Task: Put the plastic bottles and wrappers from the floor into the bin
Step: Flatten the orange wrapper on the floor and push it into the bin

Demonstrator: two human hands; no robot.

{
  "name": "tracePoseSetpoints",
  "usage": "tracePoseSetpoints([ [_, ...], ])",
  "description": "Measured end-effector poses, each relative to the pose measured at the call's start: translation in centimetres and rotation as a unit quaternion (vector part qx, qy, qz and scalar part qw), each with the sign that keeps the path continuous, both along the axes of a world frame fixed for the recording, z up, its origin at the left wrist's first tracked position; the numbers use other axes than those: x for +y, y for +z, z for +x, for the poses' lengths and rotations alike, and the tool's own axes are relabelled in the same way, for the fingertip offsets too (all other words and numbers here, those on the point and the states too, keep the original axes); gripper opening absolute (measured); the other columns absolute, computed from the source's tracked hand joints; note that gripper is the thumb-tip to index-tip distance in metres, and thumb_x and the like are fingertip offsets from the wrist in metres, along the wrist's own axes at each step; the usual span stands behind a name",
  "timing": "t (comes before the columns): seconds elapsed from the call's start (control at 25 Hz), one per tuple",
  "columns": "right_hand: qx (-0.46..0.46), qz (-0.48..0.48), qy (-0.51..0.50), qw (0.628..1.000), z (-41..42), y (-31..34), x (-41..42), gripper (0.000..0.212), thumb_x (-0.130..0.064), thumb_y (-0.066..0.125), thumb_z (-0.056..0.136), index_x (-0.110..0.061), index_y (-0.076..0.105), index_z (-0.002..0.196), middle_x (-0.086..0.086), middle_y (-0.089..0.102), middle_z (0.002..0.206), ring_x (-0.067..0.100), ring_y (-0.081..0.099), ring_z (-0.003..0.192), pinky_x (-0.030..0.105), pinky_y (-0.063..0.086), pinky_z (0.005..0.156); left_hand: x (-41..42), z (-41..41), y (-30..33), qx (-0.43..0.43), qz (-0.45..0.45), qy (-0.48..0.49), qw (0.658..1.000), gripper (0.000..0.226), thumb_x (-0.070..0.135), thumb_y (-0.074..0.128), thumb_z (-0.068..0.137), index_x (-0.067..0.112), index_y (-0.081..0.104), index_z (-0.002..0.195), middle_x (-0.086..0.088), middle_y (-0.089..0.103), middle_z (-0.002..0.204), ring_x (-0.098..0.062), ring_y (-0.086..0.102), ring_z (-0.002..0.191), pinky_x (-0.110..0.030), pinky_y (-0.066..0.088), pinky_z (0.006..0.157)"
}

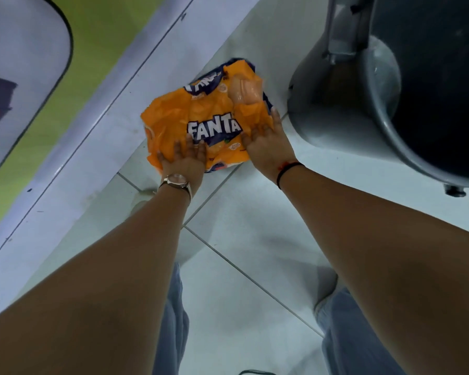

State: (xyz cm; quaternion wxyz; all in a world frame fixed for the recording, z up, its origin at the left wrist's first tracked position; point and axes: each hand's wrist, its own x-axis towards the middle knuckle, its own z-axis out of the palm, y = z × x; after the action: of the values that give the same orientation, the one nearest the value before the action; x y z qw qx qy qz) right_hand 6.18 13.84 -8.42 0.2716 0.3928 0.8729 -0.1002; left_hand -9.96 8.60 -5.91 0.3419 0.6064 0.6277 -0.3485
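Reaching down from above, two bare forearms stretch toward a crumpled orange plastic Fanta wrapper (201, 123) lying on the pale tiled floor (255, 253). This wrapper is large, glossy and creased, with white "FANTA" lettering on a dark blue band across its middle and a second, partly folded logo near its far edge. A clear patch near the top right shows a pale orange shape inside, too blurred to identify. The left hand (183, 158), with a rose-gold wristwatch (175, 181) on its wrist, presses flat on the wrapper's near edge, fingers spread. The right hand (268, 144), with a thin black and red wristband (289, 169), lies on the wrapper's right side, fingers curling into the plastic; whether it is gripping or only resting is unclear. Both hands are close together, not touching. Just right of the wrapper stands a grey plastic bin (390, 117), its dark opening cut off by the frame's right edge. Light blue trouser legs (344, 334) show at the bottom, feet hidden.
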Motion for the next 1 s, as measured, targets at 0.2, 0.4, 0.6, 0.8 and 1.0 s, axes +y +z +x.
tracePoseSetpoints([
  [0.2, 0.002, -0.026, -0.017, 1.0, -1.4, 9.5, -1.8, 0.037, -0.015, 0.034, 0.099, -0.006, 0.046, 0.133, 0.021, 0.055, 0.133, 0.044, 0.039, 0.131, 0.059, -0.001, 0.115, -1.9, -1.2, 8.6, 0.009, -0.003, 0.011, 1.0, 0.065, 0.032, 0.032, 0.1, 0.018, -0.011, 0.147, -0.012, -0.013, 0.157, -0.038, -0.006, 0.143, -0.064, 0.007, 0.111],
  [0.4, -0.005, 0.044, 0.029, 0.999, -2.3, 20.1, -1.4, 0.031, -0.022, 0.05, 0.091, -0.011, 0.062, 0.117, 0.013, 0.071, 0.112, 0.033, 0.06, 0.114, 0.051, 0.027, 0.114, -1.9, -2.0, 18.3, 0.017, 0.055, 0.031, 0.998, 0.063, 0.018, 0.032, 0.101, 0.017, -0.012, 0.146, -0.011, -0.016, 0.157, -0.038, -0.01, 0.143, -0.063, 0.006, 0.112],
  [0.6, 0.014, 0.137, 0.11, 0.984, -2.1, 30.4, 3.0, 0.039, -0.012, 0.032, 0.1, 0.002, 0.043, 0.135, 0.026, 0.053, 0.135, 0.039, 0.045, 0.129, 0.053, 0.015, 0.115, 1.0, -1.5, 27.6, 0.031, 0.151, 0.076, 0.985, 0.062, 0.011, 0.031, 0.1, 0.014, -0.011, 0.146, -0.012, -0.015, 0.157, -0.036, -0.012, 0.143, -0.062, 0.004, 0.113],
  [0.8, 0.0, 0.156, -0.014, 0.988, 6.0, 35.7, 5.6, 0.045, -0.024, 0.04, 0.098, -0.007, 0.043, 0.139, 0.019, 0.045, 0.145, 0.039, 0.043, 0.132, 0.057, 0.022, 0.112, 8.3, 4.5, 31.5, -0.041, 0.277, -0.047, 0.959, 0.053, 0.012, 0.031, 0.097, 0.011, 0.012, 0.146, -0.019, 0.008, 0.156, -0.045, 0.011, 0.141, -0.072, 0.016, 0.104],
  [1.0, -0.045, 0.081, -0.185, 0.978, 14.7, 34.3, 3.8, 0.054, -0.031, 0.047, 0.095, -0.009, 0.035, 0.144, 0.017, 0.037, 0.151, 0.041, 0.033, 0.138, 0.057, 0.009, 0.114, 12.7, 13.5, 29.7, -0.069, 0.189, -0.192, 0.96, 0.064, 0.017, 0.032, 0.099, 0.021, -0.012, 0.146, -0.013, -0.018, 0.156, -0.039, -0.014, 0.142, -0.064, 0.0, 0.111],
])
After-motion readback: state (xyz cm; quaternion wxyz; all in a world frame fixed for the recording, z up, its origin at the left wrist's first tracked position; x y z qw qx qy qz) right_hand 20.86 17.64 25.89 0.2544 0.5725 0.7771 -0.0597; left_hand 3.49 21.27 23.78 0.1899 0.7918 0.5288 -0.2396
